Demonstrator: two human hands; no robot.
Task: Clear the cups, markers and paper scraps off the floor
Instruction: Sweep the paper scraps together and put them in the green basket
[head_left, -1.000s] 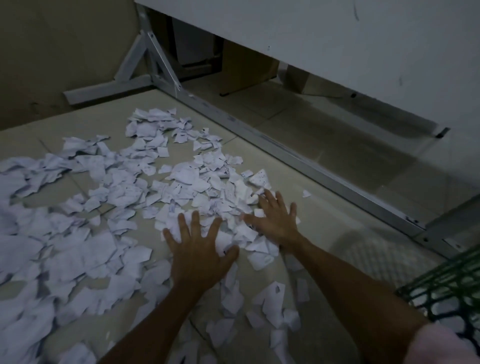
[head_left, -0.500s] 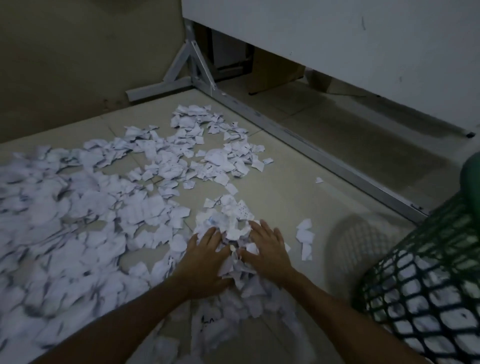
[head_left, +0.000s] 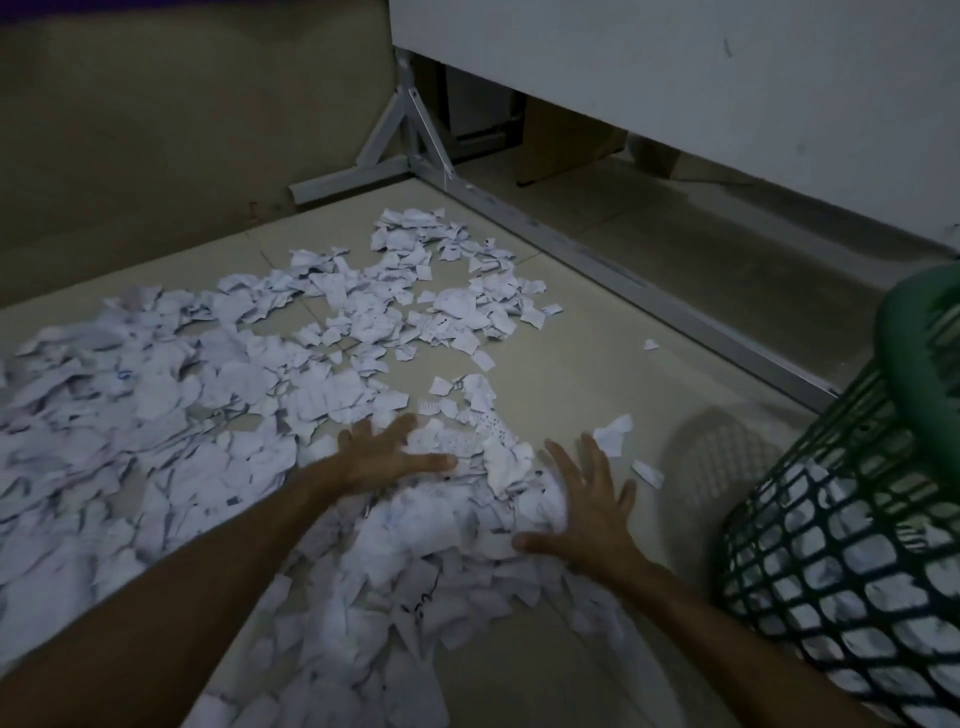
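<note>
Dim room, tiled floor (head_left: 597, 374) in a pale tone, with a dark wall (head_left: 182, 130) at the far left and a white board (head_left: 675, 78) at the far right. That board stands on a grey metal frame (head_left: 597, 260) whose long rail runs along the floor from the far corner toward the basket. Behind the rail you can make out a brown box (head_left: 566, 150) in shadow.

Paper scraps (head_left: 182, 415) cover most of the floor in front of you, spread from the left edge to the middle, and heaped thickest between your forearms. A few loose pieces lie apart to the right of the heap, near the basket's shadow.

At the right edge sits a green mesh basket (head_left: 857, 545), tilted, with white scraps showing through its lattice.

Your left hand (head_left: 387, 457) lies flat on the heap, fingers straight and spread, thumb pointing right. Your right hand (head_left: 587, 509) rests on the heap's right flank, fingers splayed wide, thumb touching the paper. Neither hand grips anything. No cups or markers can be made out.
</note>
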